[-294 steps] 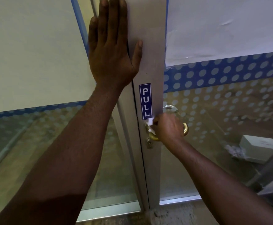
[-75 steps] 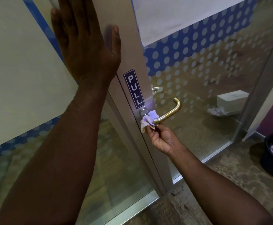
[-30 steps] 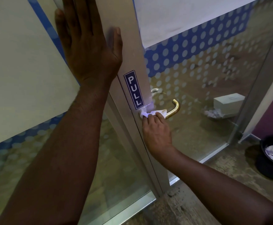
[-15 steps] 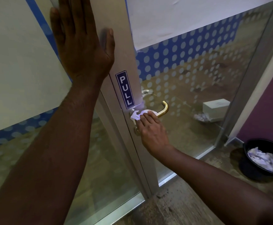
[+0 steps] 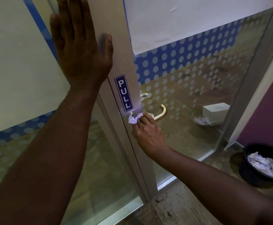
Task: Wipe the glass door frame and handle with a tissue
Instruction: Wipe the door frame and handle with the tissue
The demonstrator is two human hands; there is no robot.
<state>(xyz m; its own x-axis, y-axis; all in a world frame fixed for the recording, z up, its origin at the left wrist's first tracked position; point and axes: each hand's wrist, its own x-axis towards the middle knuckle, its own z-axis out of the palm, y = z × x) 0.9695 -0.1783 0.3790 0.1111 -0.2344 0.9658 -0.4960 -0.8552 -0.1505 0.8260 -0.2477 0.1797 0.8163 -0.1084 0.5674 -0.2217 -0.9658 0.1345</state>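
Right now the right hand point(image 5: 148, 133) pinches a crumpled tissue point(image 5: 133, 119) against the brass handle's point(image 5: 161, 113) base, just below the PULL sticker point(image 5: 124, 93); the left hand point(image 5: 80, 46) lies flat, fingers spread, on the door frame point(image 5: 121, 54) above.

left hand point(image 5: 80, 46) flat, fingers spread, arm extended; right hand point(image 5: 148, 132) curled, pinching.

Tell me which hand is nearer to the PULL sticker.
Right. The right hand presses the tissue on the handle just below the PULL sticker; the left hand lies flat on the frame, higher up.
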